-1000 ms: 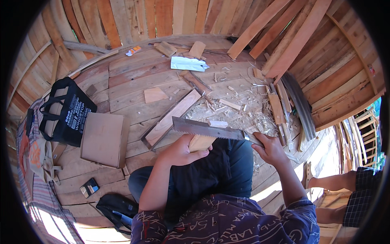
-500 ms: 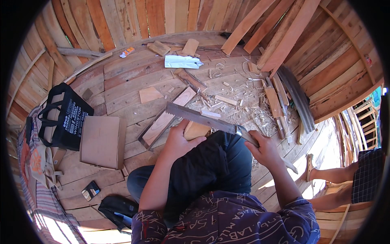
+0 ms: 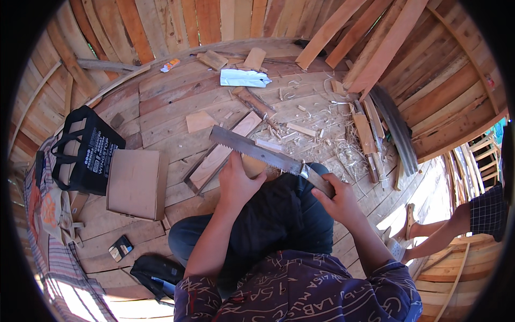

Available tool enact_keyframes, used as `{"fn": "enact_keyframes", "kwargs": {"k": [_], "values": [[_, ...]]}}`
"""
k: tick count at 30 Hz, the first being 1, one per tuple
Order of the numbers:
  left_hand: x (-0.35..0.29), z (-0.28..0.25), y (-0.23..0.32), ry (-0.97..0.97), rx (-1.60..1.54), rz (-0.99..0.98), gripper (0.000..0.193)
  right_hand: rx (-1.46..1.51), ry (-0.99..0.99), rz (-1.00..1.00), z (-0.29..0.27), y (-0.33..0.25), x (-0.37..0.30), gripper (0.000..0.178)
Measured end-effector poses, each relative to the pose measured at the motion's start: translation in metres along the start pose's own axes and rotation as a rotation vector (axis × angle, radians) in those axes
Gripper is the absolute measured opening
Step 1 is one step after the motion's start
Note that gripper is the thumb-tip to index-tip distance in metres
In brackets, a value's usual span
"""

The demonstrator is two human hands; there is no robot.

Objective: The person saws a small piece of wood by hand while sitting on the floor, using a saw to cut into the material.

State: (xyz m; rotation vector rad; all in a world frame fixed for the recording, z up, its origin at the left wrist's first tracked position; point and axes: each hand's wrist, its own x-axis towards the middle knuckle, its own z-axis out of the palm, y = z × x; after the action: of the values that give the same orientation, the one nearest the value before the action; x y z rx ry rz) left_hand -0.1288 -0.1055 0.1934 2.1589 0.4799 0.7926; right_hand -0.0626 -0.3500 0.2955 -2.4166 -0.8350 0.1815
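The saw [image 3: 257, 152] slants above the lap [image 3: 271, 220], handle clasped in the right hand [image 3: 338, 199], blade running forward and leftward, teeth on the lap side. The left hand [image 3: 236, 181] grips a block [image 3: 253, 166] just under the blade; contact is unclear. Shavings [image 3: 346, 158] litter the plank floor [image 3: 166, 118]; plank walls [image 3: 212, 21] rise beyond.

The grey, toothed steel saw blade [image 3: 253, 148] and the left hand [image 3: 236, 183] hid parts of the pale wooden block [image 3: 252, 166] in that grip; the right hand [image 3: 339, 201] covered some of the brownish handle [image 3: 321, 184]. Right of that grip, the picture's rim cut off a person in dark checked shorts [image 3: 486, 214].
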Motion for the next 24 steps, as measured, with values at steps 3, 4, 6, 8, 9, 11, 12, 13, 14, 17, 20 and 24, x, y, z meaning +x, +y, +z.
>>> {"fn": "enact_keyframes", "kwargs": {"k": [3,4,6,8,9,11,12,13,14,17,20,24], "values": [[0.003,0.000,-0.007,-0.057,-0.061,0.005,0.079,0.051,-0.029,0.003,0.002,0.002,0.000,0.035],[0.004,0.001,-0.010,-0.072,-0.088,0.018,0.078,0.063,-0.034,-0.007,0.003,0.003,0.000,0.035],[0.006,-0.001,-0.015,-0.144,-0.139,0.023,0.075,0.082,-0.041,-0.019,0.003,0.004,0.000,0.034],[0.008,-0.006,-0.020,-0.254,-0.184,0.008,0.071,0.096,-0.047,-0.025,0.003,0.004,0.001,0.033],[0.009,-0.007,-0.022,-0.277,-0.196,0.015,0.070,0.099,-0.045,-0.031,0.002,0.003,0.001,0.033],[0.009,-0.008,-0.026,-0.326,-0.221,0.029,0.067,0.105,-0.040,-0.039,0.002,0.003,0.000,0.033],[0.009,-0.008,-0.027,-0.324,-0.224,0.030,0.067,0.102,-0.040,-0.040,0.002,0.003,0.000,0.033],[0.009,-0.008,-0.028,-0.322,-0.225,0.032,0.067,0.101,-0.039,-0.041,0.003,0.005,0.001,0.033],[0.009,-0.008,-0.028,-0.320,-0.227,0.034,0.067,0.100,-0.037,-0.042,0.004,0.006,0.002,0.033],[0.008,-0.008,-0.013,-0.206,-0.247,-0.013,0.067,0.070,-0.016,-0.007,0.005,0.006,0.001,0.033],[0.005,-0.003,-0.003,-0.056,-0.107,-0.043,0.067,0.072,0.011,0.022,0.010,0.006,0.000,0.032],[0.002,0.006,-0.009,0.042,-0.065,0.016,0.065,0.055,-0.005,0.093,0.013,0.002,-0.002,0.033]]}}
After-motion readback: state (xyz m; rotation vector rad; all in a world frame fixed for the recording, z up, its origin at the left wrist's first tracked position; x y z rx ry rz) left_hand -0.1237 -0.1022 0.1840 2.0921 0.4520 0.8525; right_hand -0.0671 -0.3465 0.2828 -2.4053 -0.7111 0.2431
